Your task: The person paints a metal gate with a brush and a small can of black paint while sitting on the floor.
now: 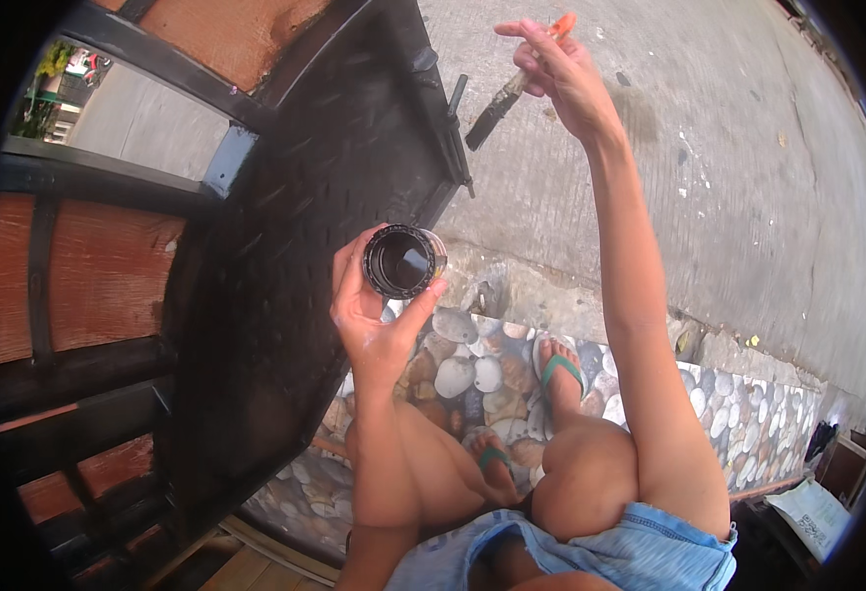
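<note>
My left hand is wrapped around a small open paint can with dark paint inside and black smears on its rim. Farther out, above the concrete, my right hand holds a paintbrush by its handle. The brush has an orange handle end and dark bristles, which point down and to the left. A black-painted metal gate panel stands to the left of both hands. The bristles are near its outer edge, apart from it.
Grooved concrete pavement stretches ahead and to the right. Under my feet lies a pebble-patterned floor covering. Black bars frame reddish-brown panels at the left. A bolt rod sticks out from the gate's edge. A printed sheet lies at the lower right.
</note>
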### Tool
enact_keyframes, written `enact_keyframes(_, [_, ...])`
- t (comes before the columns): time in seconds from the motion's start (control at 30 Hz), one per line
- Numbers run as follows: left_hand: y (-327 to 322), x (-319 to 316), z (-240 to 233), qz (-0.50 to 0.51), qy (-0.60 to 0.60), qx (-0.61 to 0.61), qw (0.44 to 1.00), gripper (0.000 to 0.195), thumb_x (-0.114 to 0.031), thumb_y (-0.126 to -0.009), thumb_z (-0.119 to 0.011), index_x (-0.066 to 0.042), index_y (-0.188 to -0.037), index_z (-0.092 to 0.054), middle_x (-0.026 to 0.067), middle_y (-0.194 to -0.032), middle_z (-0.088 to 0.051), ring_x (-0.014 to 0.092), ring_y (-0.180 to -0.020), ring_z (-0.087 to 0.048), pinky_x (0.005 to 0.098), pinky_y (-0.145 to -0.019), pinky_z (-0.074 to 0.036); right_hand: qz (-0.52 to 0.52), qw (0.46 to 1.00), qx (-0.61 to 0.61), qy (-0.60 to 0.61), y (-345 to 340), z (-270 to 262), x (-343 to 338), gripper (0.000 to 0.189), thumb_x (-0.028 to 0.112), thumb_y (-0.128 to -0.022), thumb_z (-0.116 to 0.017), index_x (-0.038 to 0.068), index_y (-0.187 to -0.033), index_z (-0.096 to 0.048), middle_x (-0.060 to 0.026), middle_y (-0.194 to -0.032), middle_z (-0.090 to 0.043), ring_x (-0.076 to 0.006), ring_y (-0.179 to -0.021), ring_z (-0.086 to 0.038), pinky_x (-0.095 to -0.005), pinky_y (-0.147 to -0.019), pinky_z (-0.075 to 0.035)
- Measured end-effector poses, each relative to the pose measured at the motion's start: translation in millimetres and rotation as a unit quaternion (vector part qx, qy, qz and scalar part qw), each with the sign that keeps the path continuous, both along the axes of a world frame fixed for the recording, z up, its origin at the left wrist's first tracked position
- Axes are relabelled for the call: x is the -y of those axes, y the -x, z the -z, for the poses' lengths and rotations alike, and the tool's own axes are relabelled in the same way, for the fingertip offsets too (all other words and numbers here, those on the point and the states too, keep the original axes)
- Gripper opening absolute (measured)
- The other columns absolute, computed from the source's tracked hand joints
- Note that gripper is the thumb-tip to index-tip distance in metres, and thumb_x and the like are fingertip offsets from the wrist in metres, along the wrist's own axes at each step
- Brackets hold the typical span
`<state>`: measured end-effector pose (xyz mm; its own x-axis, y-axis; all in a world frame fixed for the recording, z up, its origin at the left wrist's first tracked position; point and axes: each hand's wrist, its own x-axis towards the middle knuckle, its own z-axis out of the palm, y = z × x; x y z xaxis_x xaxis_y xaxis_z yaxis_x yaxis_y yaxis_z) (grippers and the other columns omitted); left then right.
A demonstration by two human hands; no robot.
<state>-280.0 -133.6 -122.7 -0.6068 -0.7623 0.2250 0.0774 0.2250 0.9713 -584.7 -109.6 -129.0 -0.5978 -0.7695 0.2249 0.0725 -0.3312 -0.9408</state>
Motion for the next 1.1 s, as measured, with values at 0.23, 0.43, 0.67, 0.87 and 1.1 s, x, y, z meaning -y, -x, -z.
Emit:
enact_keyframes(0.23, [0.6, -2.8, -9.4, -0.017, 0.008, 0.018, 1.0, 0.062, 0.012, -0.066, -0.077, 0.007, -0.123, -0.053, 0.0087, -0.121, -0.046, 0.018, -0.108, -0.057, 0.0301, -0.09, -0.052, 0.072, 0.985, 0.155, 0.025, -21.7, 53.9, -31.9, 0.046, 0.037, -0.098, -0.052, -0.007, -0.113, -0.058, 0.0019, -0.072, -0.05, -0.005, -0.057, -0.039, -0.0226, -0.056, -0.037])
enact_keyframes(0.43, [2.4, -7.6, -11.7, -0.035, -0.031, -0.019, 0.999, 0.062, 0.009, -0.067, -0.078, 0.007, -0.123, -0.053, 0.0081, -0.118, -0.049, 0.016, -0.108, -0.056, 0.0298, -0.094, -0.049, 0.107, 0.97, 0.216, 0.027, -47.1, 48.1, -92.2, 0.039, 0.03, -0.1, -0.043, -0.005, -0.113, -0.055, -0.0056, -0.08, -0.057, -0.0098, -0.064, -0.051, -0.0288, -0.07, -0.049])
enact_keyframes(0.67, [20.8, -19.6, -13.3, -0.028, -0.064, -0.058, 0.996, 0.06, 0.004, -0.067, -0.081, 0.009, -0.121, -0.053, 0.0106, -0.12, -0.048, 0.019, -0.108, -0.058, 0.0318, -0.095, -0.05, 0.14, 0.99, 0.027, -0.008, -65.5, -58.6, -148.3, 0.038, 0.032, -0.102, -0.037, -0.001, -0.106, -0.056, -0.0111, -0.085, -0.063, -0.0187, -0.083, -0.066, -0.0382, -0.093, -0.051])
enact_keyframes(0.87, [31.9, -28.3, -13.5, -0.016, -0.033, -0.085, 0.996, 0.061, 0.002, -0.066, -0.082, 0.009, -0.12, -0.054, 0.0108, -0.117, -0.051, 0.021, -0.106, -0.06, 0.0324, -0.094, -0.051, 0.071, 0.981, -0.181, -0.005, -110.5, -132.7, -162.0, 0.021, 0.016, -0.101, -0.049, -0.003, -0.103, -0.059, -0.0106, -0.101, -0.06, -0.0193, -0.092, -0.067, -0.0339, -0.084, -0.056])
enact_keyframes(1.1, [44.1, -41.8, -14.1, 0.014, -0.011, -0.045, 0.999, 0.065, 0.002, -0.066, -0.083, 0.009, -0.123, -0.053, 0.0074, -0.117, -0.051, 0.015, -0.107, -0.058, 0.0271, -0.095, -0.048, -0.02, 0.909, -0.409, -0.077, -130.2, -160.1, -158.6, 0.01, -0.002, -0.085, -0.065, 0.0, -0.094, -0.065, -0.0089, -0.097, -0.063, -0.0188, -0.089, -0.065, -0.032, -0.076, -0.054])
